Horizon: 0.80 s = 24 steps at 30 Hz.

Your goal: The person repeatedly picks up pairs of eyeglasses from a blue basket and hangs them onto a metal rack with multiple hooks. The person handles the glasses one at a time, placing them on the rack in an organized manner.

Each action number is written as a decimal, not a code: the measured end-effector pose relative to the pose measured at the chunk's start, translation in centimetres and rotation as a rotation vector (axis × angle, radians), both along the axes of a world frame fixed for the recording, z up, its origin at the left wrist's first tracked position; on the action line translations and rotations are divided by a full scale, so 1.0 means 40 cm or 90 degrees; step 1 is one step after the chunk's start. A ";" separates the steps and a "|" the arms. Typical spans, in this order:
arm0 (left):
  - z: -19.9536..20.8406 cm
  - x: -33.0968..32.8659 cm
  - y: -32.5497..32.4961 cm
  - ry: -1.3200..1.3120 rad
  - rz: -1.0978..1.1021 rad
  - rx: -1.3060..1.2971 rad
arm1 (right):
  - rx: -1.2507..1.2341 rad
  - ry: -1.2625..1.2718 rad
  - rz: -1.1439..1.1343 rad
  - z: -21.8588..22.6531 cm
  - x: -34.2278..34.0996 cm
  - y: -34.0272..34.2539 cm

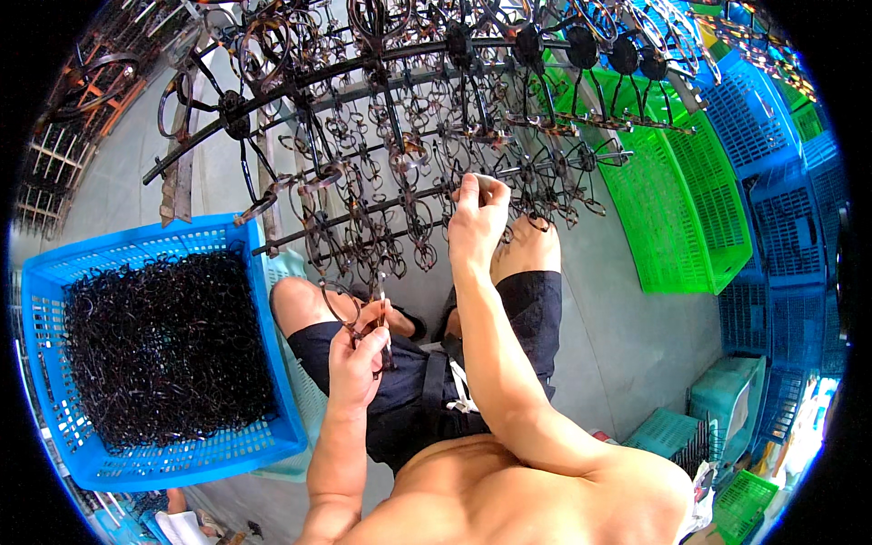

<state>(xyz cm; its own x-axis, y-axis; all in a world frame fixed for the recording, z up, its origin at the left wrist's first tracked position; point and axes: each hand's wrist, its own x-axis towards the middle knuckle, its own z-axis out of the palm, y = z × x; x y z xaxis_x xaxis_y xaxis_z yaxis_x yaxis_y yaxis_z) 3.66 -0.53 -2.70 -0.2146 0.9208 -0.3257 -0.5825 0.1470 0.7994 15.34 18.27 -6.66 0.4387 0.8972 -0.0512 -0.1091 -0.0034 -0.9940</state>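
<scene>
My left hand [357,361] is closed around several brown and dark eyeglass frames [340,302], held up above my left thigh. Farther forward, my right hand [480,216] is raised to the rack, its thumb and fingers pinched together. What sits between those fingertips is too small to make out. Right beside it runs a dark rack rod [422,193], with many eyeglass frames [418,225] hanging along it. Above, a nearer thick black bar [341,80] carries round black holders with more frames.
A blue basket [283,400] heaped with a tangled mass of black pieces [168,350] stands at my left. Green crates [668,222] and stacked blue crates [781,227] line the right side. Teal containers [727,395] sit lower right, and another rack [54,173] stands far left.
</scene>
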 end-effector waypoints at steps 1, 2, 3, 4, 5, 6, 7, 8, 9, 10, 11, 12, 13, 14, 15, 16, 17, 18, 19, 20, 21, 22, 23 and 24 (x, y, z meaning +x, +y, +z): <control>0.004 0.002 0.002 -0.008 0.017 -0.011 | -0.004 -0.015 -0.011 -0.004 -0.006 0.000; 0.000 0.002 0.001 -0.007 0.027 -0.003 | 0.004 0.008 -0.014 -0.007 -0.010 -0.003; -0.004 0.001 0.002 -0.007 0.025 -0.008 | 0.010 0.031 -0.018 -0.010 -0.014 -0.007; -0.010 -0.003 0.005 -0.006 0.024 -0.013 | 0.017 0.054 -0.022 -0.013 -0.016 -0.011; -0.015 -0.006 0.008 -0.006 0.022 -0.018 | 0.027 0.044 -0.022 -0.017 -0.014 -0.011; -0.016 -0.008 0.010 -0.027 0.029 -0.022 | 0.038 0.033 -0.019 -0.020 -0.013 -0.012; -0.014 -0.006 0.014 -0.007 0.041 -0.008 | 0.049 0.023 -0.018 -0.022 -0.011 -0.012; -0.011 0.001 0.020 0.012 0.052 0.006 | 0.082 -0.013 -0.013 -0.032 -0.002 -0.005; -0.007 0.006 0.024 0.034 0.064 0.018 | 0.112 -0.047 -0.008 -0.041 0.007 -0.006; 0.017 0.013 0.033 0.053 0.083 -0.004 | 0.061 -0.148 -0.005 -0.004 0.024 -0.028; 0.013 0.018 0.034 0.074 0.101 0.027 | 0.123 -0.399 -0.050 -0.013 0.045 -0.046; 0.006 0.018 0.034 0.095 0.119 0.057 | 0.188 -0.442 0.013 0.008 0.055 -0.089; 0.002 0.021 0.039 0.116 0.140 0.089 | 0.256 -0.484 0.077 0.041 0.060 -0.139; 0.013 0.041 0.051 0.137 0.157 0.080 | 0.191 -0.298 0.262 0.069 0.070 -0.190; 0.020 0.045 0.056 0.155 0.116 0.052 | 0.120 -0.101 0.437 0.083 0.076 -0.233; 0.028 0.048 0.063 0.172 0.071 0.027 | 0.128 -0.149 0.441 0.085 0.083 -0.258; 0.038 0.052 0.068 0.190 0.026 0.002 | 0.136 -0.197 0.445 0.088 0.090 -0.271; 0.063 0.051 0.073 0.253 -0.070 -0.054 | 0.224 -0.366 0.379 0.103 0.105 -0.267; 0.072 0.054 0.075 0.337 -0.164 -0.072 | 0.283 -0.409 0.362 0.129 0.123 -0.254; 0.072 0.051 0.075 0.360 -0.231 -0.062 | 0.296 -0.434 0.487 0.150 0.147 -0.228; 0.072 0.047 0.075 0.384 -0.302 -0.049 | 0.307 -0.456 0.608 0.170 0.170 -0.205; 0.063 0.043 0.077 0.401 -0.355 -0.039 | 0.253 -0.543 0.726 0.189 0.187 -0.197; 0.053 0.044 0.073 0.361 -0.363 -0.059 | 0.218 -0.542 0.843 0.177 0.195 -0.192; 0.059 0.049 0.079 0.313 -0.350 -0.065 | 0.138 -0.464 0.880 0.176 0.195 -0.191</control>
